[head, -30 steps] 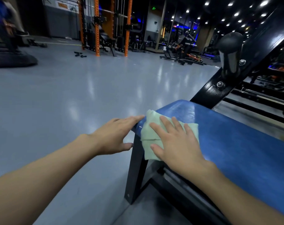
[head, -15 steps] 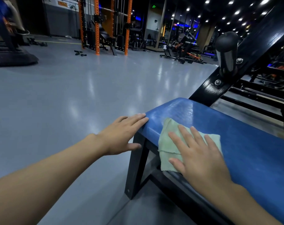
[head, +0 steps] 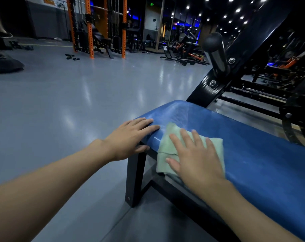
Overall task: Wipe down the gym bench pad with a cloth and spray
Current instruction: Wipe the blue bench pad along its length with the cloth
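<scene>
A blue bench pad (head: pixel 253 154) runs from the centre to the lower right on a black frame. A folded pale green cloth (head: pixel 167 145) lies on the pad's near edge close to its left end. My right hand (head: pixel 195 158) presses flat on the cloth with the fingers spread. My left hand (head: pixel 130 135) rests on the pad's left end, fingers straight on top and the thumb under the edge. No spray bottle is in view.
A black slanted machine arm with a round-ended steel peg (head: pixel 216 53) rises behind the bench. An orange power rack (head: pixel 90 28) and other gym machines stand at the back. Grey floor (head: pixel 69 102) spreads to the left. A black bench leg (head: pixel 134 179) stands below my left hand.
My right hand slid the cloth rightward along the pad from its left end, then stayed near the same spot. My left hand moved further onto the pad's end.
</scene>
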Demonstrator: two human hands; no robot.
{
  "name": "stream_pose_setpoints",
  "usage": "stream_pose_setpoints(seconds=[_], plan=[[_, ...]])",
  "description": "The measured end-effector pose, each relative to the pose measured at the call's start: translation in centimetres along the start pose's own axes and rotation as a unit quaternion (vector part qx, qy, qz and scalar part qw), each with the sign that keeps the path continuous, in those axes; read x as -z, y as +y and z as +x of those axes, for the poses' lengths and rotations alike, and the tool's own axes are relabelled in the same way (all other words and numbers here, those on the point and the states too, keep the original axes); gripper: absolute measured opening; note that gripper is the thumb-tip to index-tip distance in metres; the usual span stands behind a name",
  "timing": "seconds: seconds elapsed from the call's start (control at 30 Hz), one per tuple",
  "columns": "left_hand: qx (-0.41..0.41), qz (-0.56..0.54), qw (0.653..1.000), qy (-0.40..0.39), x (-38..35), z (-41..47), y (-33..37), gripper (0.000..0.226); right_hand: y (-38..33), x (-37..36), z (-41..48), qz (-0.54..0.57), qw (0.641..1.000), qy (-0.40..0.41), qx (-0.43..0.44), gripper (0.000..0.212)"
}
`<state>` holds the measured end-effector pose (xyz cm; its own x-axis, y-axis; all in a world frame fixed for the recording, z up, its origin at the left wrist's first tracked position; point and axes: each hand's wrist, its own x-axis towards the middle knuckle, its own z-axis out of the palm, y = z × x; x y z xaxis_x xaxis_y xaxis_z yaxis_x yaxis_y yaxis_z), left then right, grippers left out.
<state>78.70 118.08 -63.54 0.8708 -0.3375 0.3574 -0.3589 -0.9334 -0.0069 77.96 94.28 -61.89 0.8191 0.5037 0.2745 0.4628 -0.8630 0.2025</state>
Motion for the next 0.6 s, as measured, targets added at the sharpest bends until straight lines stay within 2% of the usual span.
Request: stream_pose_setpoints(seconds=[0.1, 0.23, 0.33, 0.5, 0.6], plan=[[0.006, 0.001, 1.0, 0.003, 0.3, 0.2, 0.3, 0.07, -0.7, 0.0, 1.0, -0.004, 1.0, -0.023, 0.017, 0.072], [-0.055, 0.025, 0.998, 0.001, 0.8, 1.0, 2.1, 0.071, 3.5, -0.4, -4.8, -0.016, 0.999, 0.046, -0.003, 0.063], [-0.094, 0.025, 0.995, -0.001, 0.5, 1.6, 3.9, 0.068, 5.3, -0.5, -7.7, -0.034, 0.998, 0.046, -0.018, 0.066], [-0.081, 0.019, 0.996, -0.033, 1.1, 2.3, 4.2, 0.071, 3.2, -0.6, -3.9, -0.018, 0.999, 0.034, -0.03, 0.065], [-0.068, 0.026, 0.995, -0.069, 1.7, 2.8, 4.8, 0.07, 4.0, -0.4, -5.2, -0.009, 0.999, 0.033, -0.018, 0.062]])
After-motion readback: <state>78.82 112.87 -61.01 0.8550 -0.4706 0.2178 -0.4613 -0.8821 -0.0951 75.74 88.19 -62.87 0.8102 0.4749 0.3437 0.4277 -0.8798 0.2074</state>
